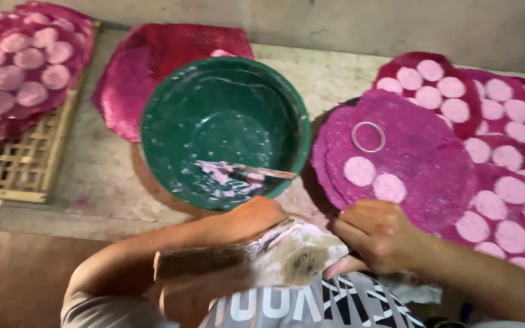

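Note:
My left hand (256, 217) is curled over the top of a flat board (296, 252) smeared with white paste, held close to my body; its fingers are hidden. My right hand (377, 234) has its fingers bent and pinches the near edge of a round purple sheet (420, 152). That sheet carries two pale pink discs (374, 179) and a clear ring (369, 136). A green bowl (153, 121) streaked with pale paste sits just beyond my left hand, with a paste-covered spatula (244, 172) lying in it.
More purple sheets dotted with several pink discs (505, 158) lie overlapping at the right. A magenta sheet (171, 45) lies behind the bowl. At far left a woven bamboo tray (25, 164) holds further dotted sheets (19, 61). A wall runs along the back.

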